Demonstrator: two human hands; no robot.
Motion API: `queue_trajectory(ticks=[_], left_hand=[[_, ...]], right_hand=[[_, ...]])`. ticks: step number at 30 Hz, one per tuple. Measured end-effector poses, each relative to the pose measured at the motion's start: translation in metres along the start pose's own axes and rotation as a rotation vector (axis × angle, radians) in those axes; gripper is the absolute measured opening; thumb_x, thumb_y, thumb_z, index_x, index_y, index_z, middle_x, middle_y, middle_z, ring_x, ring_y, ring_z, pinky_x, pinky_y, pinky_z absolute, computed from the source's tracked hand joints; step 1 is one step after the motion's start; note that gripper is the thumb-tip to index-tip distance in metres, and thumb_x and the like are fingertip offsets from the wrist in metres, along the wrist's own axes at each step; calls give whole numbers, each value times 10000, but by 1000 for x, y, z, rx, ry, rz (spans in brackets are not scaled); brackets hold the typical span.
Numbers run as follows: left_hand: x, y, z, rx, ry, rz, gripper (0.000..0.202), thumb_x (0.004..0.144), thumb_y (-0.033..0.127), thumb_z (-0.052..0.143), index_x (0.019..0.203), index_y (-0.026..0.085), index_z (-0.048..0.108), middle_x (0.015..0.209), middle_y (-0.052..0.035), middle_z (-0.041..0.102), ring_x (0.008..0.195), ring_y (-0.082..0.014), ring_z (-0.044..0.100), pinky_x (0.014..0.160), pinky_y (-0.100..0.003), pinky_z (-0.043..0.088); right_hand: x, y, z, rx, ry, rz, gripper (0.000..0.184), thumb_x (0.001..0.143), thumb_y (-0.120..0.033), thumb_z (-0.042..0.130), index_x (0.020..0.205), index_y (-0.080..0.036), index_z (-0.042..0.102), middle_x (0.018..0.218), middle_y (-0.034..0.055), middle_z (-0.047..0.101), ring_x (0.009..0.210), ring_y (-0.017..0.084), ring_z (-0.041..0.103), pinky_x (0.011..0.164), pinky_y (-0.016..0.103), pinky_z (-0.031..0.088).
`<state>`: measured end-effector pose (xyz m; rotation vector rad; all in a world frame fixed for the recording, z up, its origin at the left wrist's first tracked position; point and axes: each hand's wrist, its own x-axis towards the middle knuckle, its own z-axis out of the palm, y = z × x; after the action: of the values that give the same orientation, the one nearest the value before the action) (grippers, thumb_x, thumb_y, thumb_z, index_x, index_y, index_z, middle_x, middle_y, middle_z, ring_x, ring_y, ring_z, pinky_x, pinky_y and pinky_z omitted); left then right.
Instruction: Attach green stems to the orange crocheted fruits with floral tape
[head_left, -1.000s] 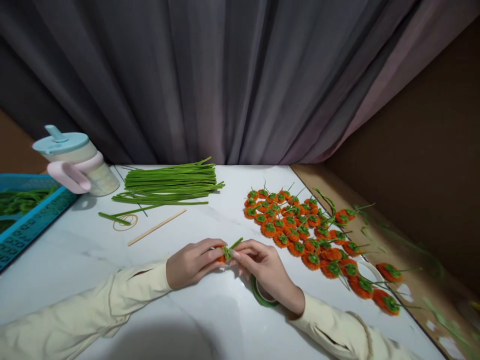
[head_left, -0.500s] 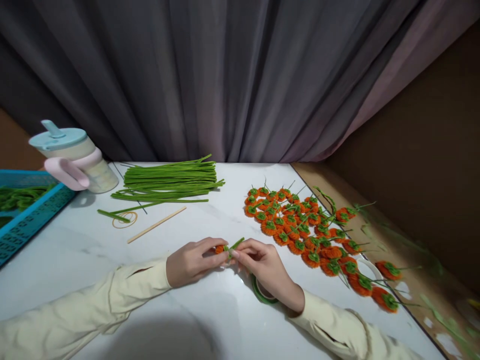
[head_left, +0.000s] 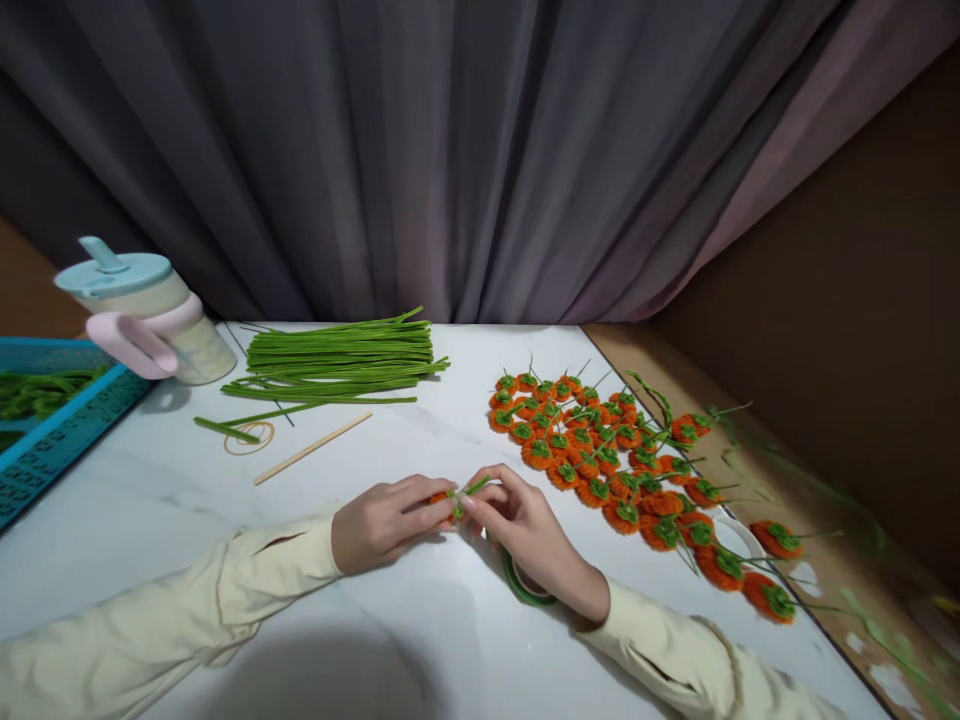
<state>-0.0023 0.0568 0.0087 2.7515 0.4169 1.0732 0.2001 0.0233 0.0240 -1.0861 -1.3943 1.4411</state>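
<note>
Orange round piece of fuzzy material with a green top (head_left: 437, 498) is held low over the white marble-patterned table (head_left: 187, 530), near the middle, between the two hands. Left hand (head_left: 386, 525) has its fingers closed around it, so only a small part shows. Right hand (head_left: 532, 530) has thumb and forefinger brought together on a thin green fuzzy strip (head_left: 478, 486) at the green end of the piece.

Compared with half a second ago, the right forefinger is more arched and raised, and the strip now lies more along this finger, while the left hold looks the same. I judge from this that the strip is being worked closely against the piece, and that this piece is not finished yet (how the strip is fixed, I cannot tell, because the fingertips hide it).

Under the right wrist lies a green ring-shaped roll of tape (head_left: 531, 599), partly covered by the hand; it is the nearest object which could disturb the wrist. To the right side, many orange pieces with green tops and thin stems (head_left: 622, 517) are spread close together. Further away are a thick pile of straight green fuzzy stems (head_left: 341, 355) and a pale wooden stick (head_left: 313, 448); these stand well apart from both hands.
</note>
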Motion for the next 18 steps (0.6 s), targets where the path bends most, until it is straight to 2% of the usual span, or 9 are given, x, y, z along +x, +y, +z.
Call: queue_trajectory(ticks=[8,18], left_hand=[[3,5,0,83,39,-43,263,930,207,470,1166,99,515,1013,-138,655,930,-183,627,770,-264,556],[6,4,-1,38,20,-26,218,925,224,477,1088,100,552,974,-144,658,848,-195,634,690,-279,561]], right_hand=[[-2,0,-1,-9,-61,-25,212,862,-366,580,838,-172,498,678,-1,631,618,107,562,580,217,412],[-3,0,-1,37,-123,-6,223,849,-375,603,874,-175,507,703,1,631,639,108,582,614,223,446]])
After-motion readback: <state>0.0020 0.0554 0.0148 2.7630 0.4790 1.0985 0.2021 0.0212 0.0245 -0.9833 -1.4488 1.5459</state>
